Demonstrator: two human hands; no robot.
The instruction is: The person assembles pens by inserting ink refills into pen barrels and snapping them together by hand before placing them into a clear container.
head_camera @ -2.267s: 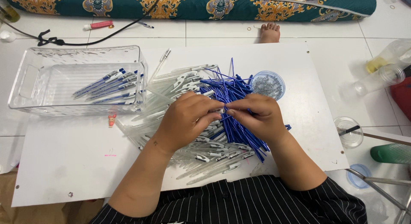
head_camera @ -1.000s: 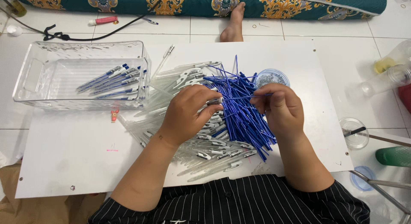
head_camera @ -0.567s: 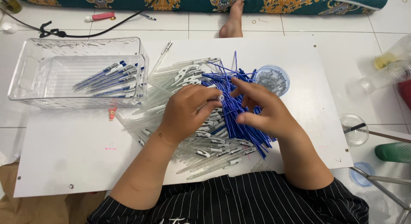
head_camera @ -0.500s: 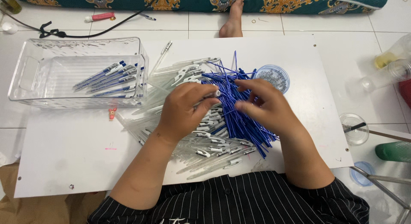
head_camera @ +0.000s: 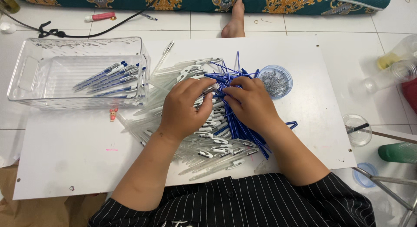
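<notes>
- The left hand [head_camera: 184, 105] is curling over the heap of clear pen barrels [head_camera: 204, 136], its fingers pinching one clear barrel whose tip is pointing right toward the other hand.
- The right hand [head_camera: 249, 103] is resting palm down on the bundle of blue ink refills [head_camera: 236, 123], fingers bent; whether they are gripping a refill cannot be told, since the fingertips are meeting the left hand's and hiding the spot.
- The two hands are touching near the far middle of the pile, and much of both heaps is lying hidden beneath them.
- The heaps are sitting on a white board [head_camera: 74, 153], which is lying on the tiled floor.
- Just right of the refills, a small round blue-rimmed dish [head_camera: 276, 81] is holding tiny parts too small to make out.
- At the far left, a clear plastic bin [head_camera: 26, 75] is holding several assembled pens [head_camera: 110, 77].
- A bare foot [head_camera: 234, 21] is showing at the far edge, the rest of that person being cut off.
- At the right edge, a clear cup [head_camera: 358, 131] and a green bottle [head_camera: 397, 152] are only partly showing.
</notes>
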